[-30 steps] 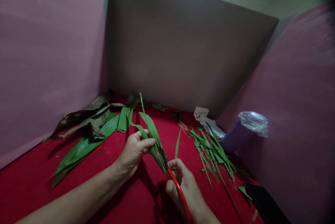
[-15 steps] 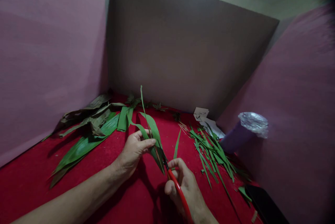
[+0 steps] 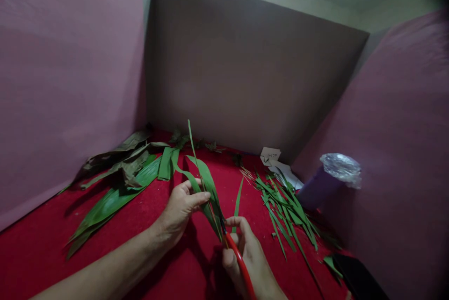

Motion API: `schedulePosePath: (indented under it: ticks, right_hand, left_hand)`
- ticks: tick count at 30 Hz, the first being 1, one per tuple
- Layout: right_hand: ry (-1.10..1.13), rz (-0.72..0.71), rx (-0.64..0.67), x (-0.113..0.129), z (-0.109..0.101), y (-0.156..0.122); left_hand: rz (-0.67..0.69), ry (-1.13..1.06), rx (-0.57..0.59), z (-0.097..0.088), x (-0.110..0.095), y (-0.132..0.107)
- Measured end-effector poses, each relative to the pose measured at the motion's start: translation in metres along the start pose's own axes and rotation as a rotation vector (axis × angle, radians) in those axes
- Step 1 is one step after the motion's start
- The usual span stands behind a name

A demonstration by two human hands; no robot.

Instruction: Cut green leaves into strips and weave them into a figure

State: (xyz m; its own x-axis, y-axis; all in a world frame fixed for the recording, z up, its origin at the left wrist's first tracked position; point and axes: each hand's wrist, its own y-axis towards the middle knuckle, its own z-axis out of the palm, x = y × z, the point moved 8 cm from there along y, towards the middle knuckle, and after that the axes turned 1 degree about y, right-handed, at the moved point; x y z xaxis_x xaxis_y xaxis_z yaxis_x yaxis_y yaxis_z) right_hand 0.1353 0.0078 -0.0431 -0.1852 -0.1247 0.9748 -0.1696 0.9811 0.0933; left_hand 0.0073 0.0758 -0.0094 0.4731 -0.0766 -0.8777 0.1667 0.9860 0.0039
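My left hand (image 3: 180,209) pinches a long green leaf (image 3: 206,178) between thumb and fingers, holding it up off the red cloth (image 3: 42,244). My right hand (image 3: 245,255) is closed around red-handled scissors (image 3: 238,260), whose dark blades meet the leaf's lower part right next to my left thumb. A thin green strip (image 3: 238,199) rises from beside my right hand. The leaf's tip points up toward the back wall.
Large green leaves (image 3: 112,199) and dry brown leaves (image 3: 119,160) lie at the left. Several cut green strips (image 3: 284,204) are piled at the right, near a purple cup covered in plastic wrap (image 3: 328,178), white paper scraps (image 3: 275,160) and a dark object (image 3: 358,279). Pink panels wall in the sides.
My hands, leaf and scissors stay nearly the same. The view has shifted slightly, so everything sits a little lower in the frame.
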Motion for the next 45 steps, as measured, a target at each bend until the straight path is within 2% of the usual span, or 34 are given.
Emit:
schedulePosePath:
  ticks: [5, 11, 18, 24, 32, 39, 42, 45]
  right_hand:
    - [-0.072, -0.033, -0.04, -0.002, -0.004, 0.0]
    - [0.02, -0.06, -0.018, 0.0, 0.0, -0.001]
    - [0.134, -0.024, -0.001, -0.012, 0.004, 0.001]
    - [-0.001, -0.073, -0.053, -0.001, -0.004, -0.002]
    - [0.026, -0.085, -0.035, 0.004, 0.0, -0.001]
    - [0.105, -0.062, -0.031, -0.004, 0.003, 0.0]
    - [0.086, -0.052, 0.01, -0.003, 0.006, 0.0]
    - [0.038, -0.081, -0.032, 0.005, 0.002, -0.002]
  left_hand:
    - [-0.019, 0.008, -0.005, 0.001, 0.003, -0.002]
    - [-0.03, 0.009, -0.029, 0.0, 0.002, -0.003]
    - [-0.037, 0.005, -0.035, 0.0, 0.001, -0.003]
    - [-0.035, 0.005, 0.002, 0.002, 0.004, -0.002]
    - [-0.052, 0.003, 0.026, 0.007, 0.008, -0.009]
    - [-0.072, -0.026, 0.049, 0.011, 0.007, -0.011]
    - [-0.067, -0.027, 0.066, 0.012, 0.007, -0.01]
    - [-0.067, -0.02, 0.05, 0.01, 0.008, -0.009]
